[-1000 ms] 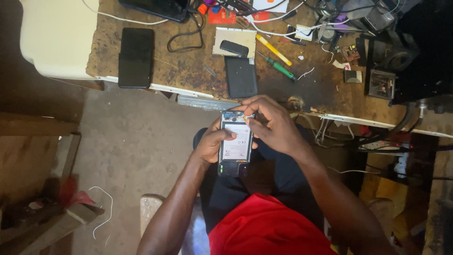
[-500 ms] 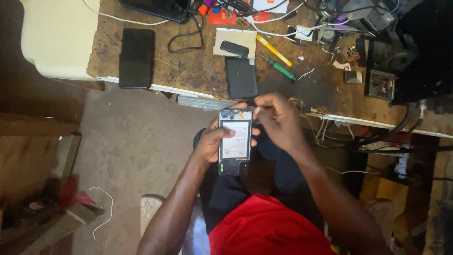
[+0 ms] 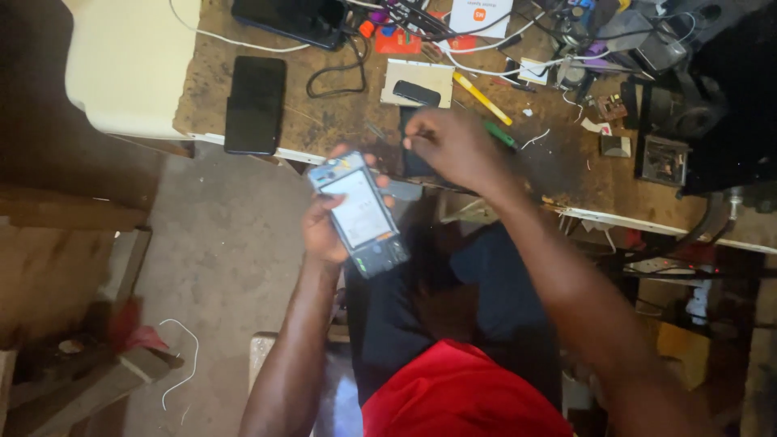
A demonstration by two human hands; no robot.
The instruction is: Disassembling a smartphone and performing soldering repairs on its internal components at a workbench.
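Left hand (image 3: 324,231) is gripping the opened phone (image 3: 360,214); right hand (image 3: 453,146), fingers curled, contents indiscernible, is hovering over the far workbench (image 3: 340,121).

The left hand (image 3: 328,231) is gripping an opened phone (image 3: 360,214) by its edge, tilted, with the white battery facing up, above the person's lap. The right hand (image 3: 453,146) is hovering apart from it over the edge of the workbench (image 3: 348,121), fingers curled above a dark flat panel. A black phone (image 3: 255,103), a yellow screwdriver (image 3: 481,97) and tangled cables (image 3: 421,16) are lying on the bench.
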